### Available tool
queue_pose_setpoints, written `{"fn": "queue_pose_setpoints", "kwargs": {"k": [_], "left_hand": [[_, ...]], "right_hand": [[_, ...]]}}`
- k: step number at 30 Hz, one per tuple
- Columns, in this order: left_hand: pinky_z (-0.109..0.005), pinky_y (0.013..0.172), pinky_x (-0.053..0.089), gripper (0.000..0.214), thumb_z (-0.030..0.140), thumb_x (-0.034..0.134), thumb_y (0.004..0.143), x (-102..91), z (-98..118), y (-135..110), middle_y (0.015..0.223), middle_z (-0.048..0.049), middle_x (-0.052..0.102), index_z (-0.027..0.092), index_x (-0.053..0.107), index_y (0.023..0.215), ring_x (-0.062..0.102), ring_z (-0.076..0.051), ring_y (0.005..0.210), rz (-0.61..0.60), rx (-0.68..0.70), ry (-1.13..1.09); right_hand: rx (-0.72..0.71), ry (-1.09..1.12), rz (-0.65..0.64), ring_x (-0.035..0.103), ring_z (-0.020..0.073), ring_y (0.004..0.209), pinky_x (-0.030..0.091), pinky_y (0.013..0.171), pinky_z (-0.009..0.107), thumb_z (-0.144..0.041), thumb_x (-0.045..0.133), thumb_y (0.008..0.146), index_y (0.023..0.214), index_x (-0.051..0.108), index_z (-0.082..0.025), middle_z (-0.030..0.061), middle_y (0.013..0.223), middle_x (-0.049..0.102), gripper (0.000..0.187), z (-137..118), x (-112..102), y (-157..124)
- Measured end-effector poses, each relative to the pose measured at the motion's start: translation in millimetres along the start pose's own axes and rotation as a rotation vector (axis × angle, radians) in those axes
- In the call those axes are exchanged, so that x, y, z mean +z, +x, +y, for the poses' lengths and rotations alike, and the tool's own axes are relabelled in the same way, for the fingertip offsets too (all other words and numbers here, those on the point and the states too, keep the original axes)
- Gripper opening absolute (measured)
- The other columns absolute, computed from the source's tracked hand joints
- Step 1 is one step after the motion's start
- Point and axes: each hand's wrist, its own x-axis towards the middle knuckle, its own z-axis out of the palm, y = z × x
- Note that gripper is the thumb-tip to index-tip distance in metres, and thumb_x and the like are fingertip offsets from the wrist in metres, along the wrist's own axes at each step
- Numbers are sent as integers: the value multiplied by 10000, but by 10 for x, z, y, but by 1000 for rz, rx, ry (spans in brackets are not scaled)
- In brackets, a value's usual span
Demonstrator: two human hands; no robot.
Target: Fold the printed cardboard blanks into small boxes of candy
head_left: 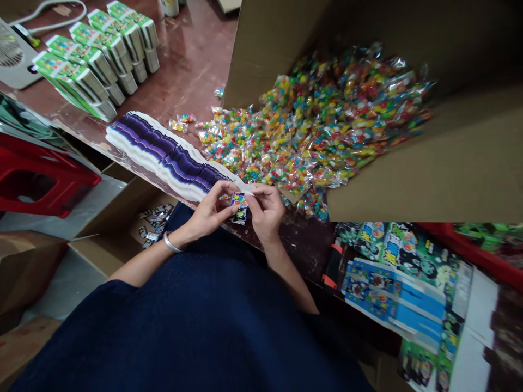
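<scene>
Between my two hands, at the front edge of the table, is a small purple printed candy box (pixel 239 201) with a white flap at its top. My left hand (pixel 214 211), with a silver bangle on the wrist, pinches its left side. The fingers of my right hand (pixel 265 211) are closed at its upper right, by the white flap. Left of my hands lies a long fanned row of flat purple-and-white boxes (pixel 167 152). Just beyond, a heap of clear packets of colourful candies (pixel 294 136) spills out of a large cardboard carton (pixel 408 185).
Stacks of green-and-white boxes (pixel 98 60) stand at the back left near a white fan (pixel 14 54). Below left, an open carton (pixel 108 245) holds several small filled boxes. A black-and-orange cutter (pixel 333 267) and blue printed card (pixel 392 296) lie right. A red stool (pixel 44 174) is left.
</scene>
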Motion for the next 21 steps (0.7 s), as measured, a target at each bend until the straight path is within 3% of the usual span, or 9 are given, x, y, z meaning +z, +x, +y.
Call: {"fn": "queue_pose_setpoints", "kwargs": {"k": [3, 7, 13, 21], "left_hand": [[-218, 642, 550, 483, 421, 811, 873, -10, 2, 4, 1103, -29, 572, 279, 480, 1195, 602, -95, 736, 38, -10, -53], [-218, 681, 579, 447, 354, 787, 892, -32, 16, -12, 1098, -33, 582, 265, 484, 1208, 627, -104, 779, 60, 30, 6], [-296, 887, 632, 403, 238, 699, 932, -52, 60, -54, 1136, -61, 612, 245, 507, 1287, 665, -169, 1007, 65, 71, 185], [-280, 716, 638, 542, 165, 678, 921, -65, 100, -76, 1129, -65, 611, 261, 530, 1433, 672, -135, 789, -16, 52, 224]], "right_hand": [[26, 67, -10, 725, 202, 899, 617, 853, 370, -558, 756, 894, 1030, 608, -288, 25, 964, 717, 336, -44, 42, 43], [0, 79, -154, 693, 201, 881, 605, 813, 362, -572, 739, 903, 837, 630, -265, 23, 886, 694, 333, -138, 9, 130], [205, 66, -217, 692, 180, 774, 594, 718, 326, -480, 849, 805, 849, 699, -249, -1, 824, 736, 279, -211, -80, 250], [196, 27, -232, 654, 173, 688, 564, 680, 328, -494, 815, 832, 726, 697, -234, -9, 719, 713, 305, -118, -113, 335]]}}
